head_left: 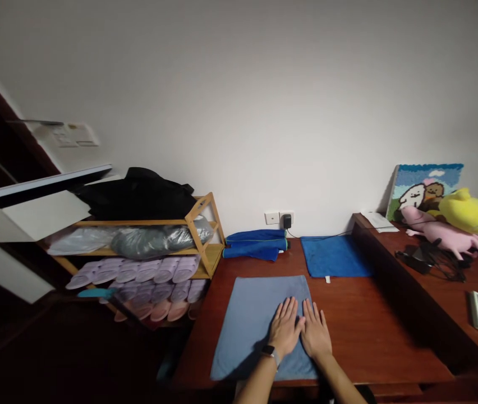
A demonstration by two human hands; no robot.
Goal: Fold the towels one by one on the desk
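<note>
Forearms: left forearm (259, 380) and right forearm (340, 379) are entering from the bottom edge and slanting inward toward each other.
Left hand (284, 332): is lying palm down on the grey-blue cloth (249, 317), with a watch (269, 350) showing at the wrist; its thumb is pointing across toward the right hand.
Right hand (316, 332): is resting palm down just beside the left, straddling the cloth's right edge.
Fingers (292, 307): are extending straight and forward on both hands, lying flat with narrow gaps, gripping nothing.
Grey-blue cloth: is lying spread near the front of the bench (365, 336), its near right part sitting under the hands.
Other cloths: a flat blue cloth (335, 256) and a folded blue cloth (256, 244) are lying behind it, toward the wall (239, 112).
</note>
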